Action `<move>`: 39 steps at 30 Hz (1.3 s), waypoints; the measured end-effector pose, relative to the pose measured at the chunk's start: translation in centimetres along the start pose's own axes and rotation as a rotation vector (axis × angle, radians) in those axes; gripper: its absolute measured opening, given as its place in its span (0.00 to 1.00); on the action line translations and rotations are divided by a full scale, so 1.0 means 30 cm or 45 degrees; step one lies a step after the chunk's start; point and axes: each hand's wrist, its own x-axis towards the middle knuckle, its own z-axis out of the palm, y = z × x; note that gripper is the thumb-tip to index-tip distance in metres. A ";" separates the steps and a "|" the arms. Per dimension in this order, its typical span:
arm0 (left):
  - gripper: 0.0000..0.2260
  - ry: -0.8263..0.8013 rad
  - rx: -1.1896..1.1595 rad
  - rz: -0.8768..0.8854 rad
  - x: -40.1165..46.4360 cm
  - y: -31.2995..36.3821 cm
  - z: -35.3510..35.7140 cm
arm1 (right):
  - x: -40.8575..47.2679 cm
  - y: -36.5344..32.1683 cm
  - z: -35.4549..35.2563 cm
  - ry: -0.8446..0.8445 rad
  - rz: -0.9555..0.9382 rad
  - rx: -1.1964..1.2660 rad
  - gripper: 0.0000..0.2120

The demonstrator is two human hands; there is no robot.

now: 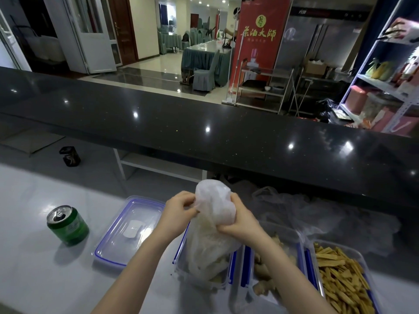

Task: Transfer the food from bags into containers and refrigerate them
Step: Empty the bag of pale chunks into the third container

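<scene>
Head view | left hand (179, 207) and right hand (238, 220) pinch thin bag (210, 227) upended over clear container (181, 266) | soft, light, slippery film; contents probably pale strips | grip bunched top.

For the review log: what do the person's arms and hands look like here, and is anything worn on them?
Both forearms are bare as far as the frame shows, with no sleeve edge in view. The left hand and right hand wear no gloves, and no watch, bracelet or ring is visible. Nails look short and unpainted, though the picture is too soft to be certain.
</scene>
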 end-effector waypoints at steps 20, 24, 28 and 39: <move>0.35 -0.331 -0.118 -0.179 -0.045 -0.041 0.042 | 0.027 -0.060 -0.057 0.446 -0.144 0.472 0.09; 0.27 -0.132 -0.135 -0.161 -0.029 -0.032 0.064 | 0.020 -0.062 -0.075 0.489 -0.206 0.386 0.11; 0.14 -0.021 -0.191 -0.160 -0.006 -0.008 0.053 | 0.015 -0.065 -0.100 0.520 -0.193 0.393 0.09; 0.07 -0.066 -0.503 -0.213 -0.018 0.066 0.056 | 0.006 -0.074 -0.134 0.549 -0.174 0.423 0.12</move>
